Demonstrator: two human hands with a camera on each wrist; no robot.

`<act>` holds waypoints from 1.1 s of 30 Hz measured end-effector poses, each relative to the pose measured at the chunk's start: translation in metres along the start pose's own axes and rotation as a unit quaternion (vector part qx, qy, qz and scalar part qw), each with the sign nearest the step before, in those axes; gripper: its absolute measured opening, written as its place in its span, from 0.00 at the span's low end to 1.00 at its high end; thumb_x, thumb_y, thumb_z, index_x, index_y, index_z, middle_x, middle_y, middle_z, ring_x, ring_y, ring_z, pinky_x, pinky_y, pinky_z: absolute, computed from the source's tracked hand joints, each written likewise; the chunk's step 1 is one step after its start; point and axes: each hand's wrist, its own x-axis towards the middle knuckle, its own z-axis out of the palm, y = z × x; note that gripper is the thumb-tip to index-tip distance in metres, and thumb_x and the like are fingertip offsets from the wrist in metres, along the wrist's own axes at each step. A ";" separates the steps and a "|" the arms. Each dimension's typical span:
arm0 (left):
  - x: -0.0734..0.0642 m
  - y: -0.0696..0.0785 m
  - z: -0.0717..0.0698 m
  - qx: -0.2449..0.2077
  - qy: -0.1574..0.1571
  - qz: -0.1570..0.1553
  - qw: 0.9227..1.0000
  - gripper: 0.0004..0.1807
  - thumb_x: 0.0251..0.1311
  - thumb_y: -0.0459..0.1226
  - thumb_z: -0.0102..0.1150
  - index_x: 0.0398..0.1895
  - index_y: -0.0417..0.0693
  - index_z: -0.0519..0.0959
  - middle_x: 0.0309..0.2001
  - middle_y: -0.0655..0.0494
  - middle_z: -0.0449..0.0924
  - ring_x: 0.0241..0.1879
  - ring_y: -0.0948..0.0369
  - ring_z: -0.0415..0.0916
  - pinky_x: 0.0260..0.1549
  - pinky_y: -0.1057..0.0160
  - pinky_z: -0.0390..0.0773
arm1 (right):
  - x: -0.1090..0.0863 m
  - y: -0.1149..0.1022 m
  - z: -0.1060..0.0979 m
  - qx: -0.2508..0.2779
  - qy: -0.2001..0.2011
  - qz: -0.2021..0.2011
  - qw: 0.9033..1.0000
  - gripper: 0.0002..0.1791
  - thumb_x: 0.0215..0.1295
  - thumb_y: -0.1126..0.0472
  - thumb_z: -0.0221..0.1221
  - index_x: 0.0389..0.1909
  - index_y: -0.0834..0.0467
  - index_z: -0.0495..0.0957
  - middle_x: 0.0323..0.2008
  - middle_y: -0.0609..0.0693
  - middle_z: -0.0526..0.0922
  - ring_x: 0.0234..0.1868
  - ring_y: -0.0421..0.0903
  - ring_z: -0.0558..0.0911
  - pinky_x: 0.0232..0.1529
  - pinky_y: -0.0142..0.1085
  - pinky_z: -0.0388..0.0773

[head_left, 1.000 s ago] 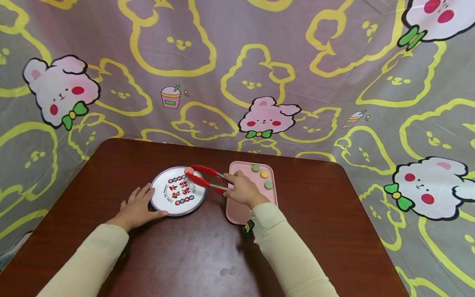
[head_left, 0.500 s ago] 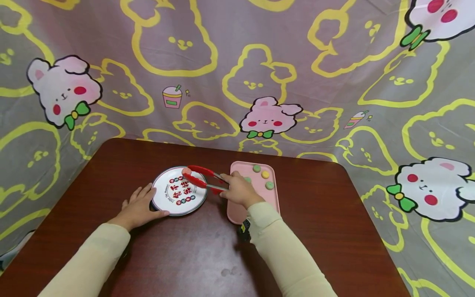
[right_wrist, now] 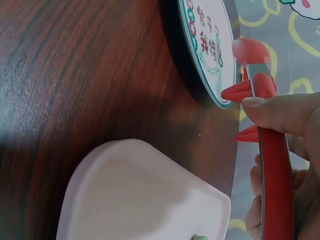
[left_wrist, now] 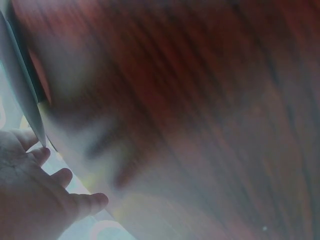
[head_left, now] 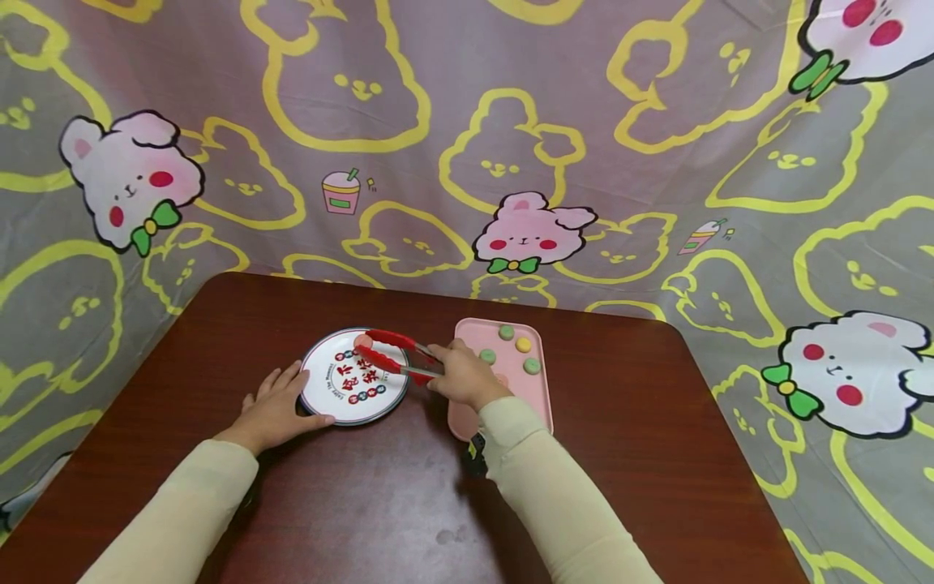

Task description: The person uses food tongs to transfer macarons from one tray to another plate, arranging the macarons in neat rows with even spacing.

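Observation:
My left hand (head_left: 273, 410) rests at the left rim of a white plate (head_left: 321, 393) with red lettering, fingers spread and thumb along its near edge. In the left wrist view its fingertips touch the plate's rim. With my right hand (head_left: 469, 375) I hold red-tipped tongs (head_left: 384, 362) by their handles. Pinched in the tong tips is a round pink macaron (head_left: 362, 342), over the far part of the plate. Whether it touches the plate I cannot tell. The right wrist view shows the thumb pressing the tongs (right_wrist: 276, 180) and the pink macaron (right_wrist: 247, 50) at their end.
A pink tray (head_left: 467, 422) lies right of the plate, partly under my right hand. It bears several macarons, among them a yellow macaron (head_left: 523, 345) and a green macaron (head_left: 532, 366). The dark wooden table (head_left: 620, 454) meets a patterned curtain (head_left: 409, 178) behind.
My right hand has shifted left, taking the tongs and pink macaron further over the plate. More macarons on the tray have come into sight. The left hand keeps its place at the rim.

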 end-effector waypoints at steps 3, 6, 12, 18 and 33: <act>0.000 0.000 0.000 0.000 -0.001 -0.001 1.000 0.62 0.46 0.67 0.62 0.71 0.30 0.54 0.72 0.31 0.45 0.69 0.30 0.38 0.55 0.21 0.44 | 0.001 -0.002 0.002 0.004 -0.002 0.003 1.000 0.35 0.57 0.54 0.67 0.67 0.53 0.70 0.49 0.56 0.74 0.44 0.50 0.78 0.40 0.44 0.78; 0.000 0.000 0.000 0.000 0.000 0.001 1.000 0.61 0.46 0.67 0.62 0.71 0.30 0.54 0.72 0.31 0.45 0.68 0.30 0.38 0.54 0.21 0.44 | 0.002 -0.003 0.005 0.006 -0.002 0.006 1.000 0.36 0.57 0.53 0.67 0.67 0.53 0.69 0.48 0.56 0.74 0.43 0.50 0.78 0.41 0.43 0.77; 0.000 0.000 -0.001 0.000 -0.006 -0.003 1.000 0.62 0.47 0.67 0.62 0.71 0.30 0.54 0.72 0.31 0.44 0.68 0.30 0.37 0.55 0.21 0.43 | 0.005 -0.007 0.009 0.004 -0.004 0.017 1.000 0.36 0.57 0.52 0.67 0.68 0.52 0.69 0.48 0.55 0.74 0.44 0.50 0.78 0.39 0.42 0.77; 0.000 0.001 -0.002 -0.001 -0.013 -0.011 1.000 0.62 0.46 0.67 0.62 0.72 0.31 0.53 0.72 0.31 0.44 0.68 0.30 0.37 0.55 0.21 0.43 | 0.005 -0.012 0.009 0.013 -0.002 0.029 0.999 0.36 0.57 0.53 0.67 0.68 0.50 0.68 0.48 0.55 0.73 0.44 0.51 0.77 0.36 0.43 0.77; 0.000 0.001 -0.001 -0.004 -0.011 -0.010 1.000 0.62 0.46 0.67 0.62 0.72 0.30 0.53 0.73 0.31 0.44 0.69 0.30 0.37 0.55 0.21 0.43 | 0.009 -0.021 0.016 0.004 0.001 0.043 0.999 0.36 0.57 0.52 0.66 0.68 0.50 0.69 0.47 0.55 0.73 0.44 0.51 0.77 0.36 0.45 0.77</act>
